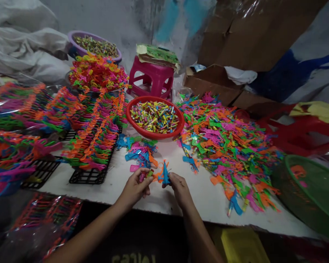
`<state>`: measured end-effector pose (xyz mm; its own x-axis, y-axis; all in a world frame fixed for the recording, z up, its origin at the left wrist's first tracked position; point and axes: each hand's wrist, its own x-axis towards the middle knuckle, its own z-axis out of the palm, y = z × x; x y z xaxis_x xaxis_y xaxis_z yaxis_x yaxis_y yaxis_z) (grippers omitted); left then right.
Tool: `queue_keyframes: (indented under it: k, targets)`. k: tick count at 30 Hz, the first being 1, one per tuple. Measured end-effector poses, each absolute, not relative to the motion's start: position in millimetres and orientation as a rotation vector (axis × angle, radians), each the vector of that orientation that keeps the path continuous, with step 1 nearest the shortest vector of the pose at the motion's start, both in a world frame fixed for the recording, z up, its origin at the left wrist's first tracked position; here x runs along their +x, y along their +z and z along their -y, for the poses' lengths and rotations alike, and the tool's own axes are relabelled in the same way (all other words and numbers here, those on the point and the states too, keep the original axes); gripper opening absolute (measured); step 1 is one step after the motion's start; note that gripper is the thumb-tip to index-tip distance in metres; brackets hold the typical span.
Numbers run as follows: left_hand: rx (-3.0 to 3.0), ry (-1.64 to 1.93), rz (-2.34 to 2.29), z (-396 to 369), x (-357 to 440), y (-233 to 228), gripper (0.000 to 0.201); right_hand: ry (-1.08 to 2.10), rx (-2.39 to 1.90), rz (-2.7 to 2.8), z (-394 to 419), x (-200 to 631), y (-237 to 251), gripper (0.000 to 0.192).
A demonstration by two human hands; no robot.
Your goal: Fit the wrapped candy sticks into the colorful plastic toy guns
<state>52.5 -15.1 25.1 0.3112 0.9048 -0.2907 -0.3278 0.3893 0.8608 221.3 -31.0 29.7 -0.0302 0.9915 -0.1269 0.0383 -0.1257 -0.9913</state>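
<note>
My left hand [139,185] is closed around a few small shiny tubes [142,177], pink and yellow-green, above the white table. Facing it, my right hand [178,187] pinches a blue plastic toy gun [165,174], pointed away from me. An orange toy gun piece [159,176] lies close behind, between the hands. Just beyond my left hand is a small heap of toy guns [139,153] in blue, pink and orange. Behind that heap stands a red basin [157,134] full of small yellow, pink and blue tubes.
A large pile of toy guns with tubes [222,138] covers the table's right side, beside a green basin [312,193]. Black racks [87,176] packed with toy guns fill the left. Behind are a pink stool [150,75], a purple basin [71,36] and cardboard boxes [235,36].
</note>
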Motion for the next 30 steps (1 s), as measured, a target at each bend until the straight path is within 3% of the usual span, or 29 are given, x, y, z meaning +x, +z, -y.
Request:
queue_keyframes:
  k: [3,7,13,23,30]
  targets:
    - [0.757,0.94,-0.943,16,50,31,0.036,1.407,-1.205,0.903,32,216,19,0.042]
    - [0.705,0.886,-0.994,15,47,38,0.038,1.481,-1.081,0.68,34,211,10,0.029]
    - [0.551,0.737,-0.814,16,48,38,0.029,1.494,-1.056,0.946,33,204,8,0.033]
    - [0.832,0.85,-0.969,20,52,32,0.037,1.003,-1.329,0.846,32,190,38,0.022]
    - [1.023,0.861,-1.034,24,53,33,0.039,1.015,-1.357,0.991,35,180,37,0.023]
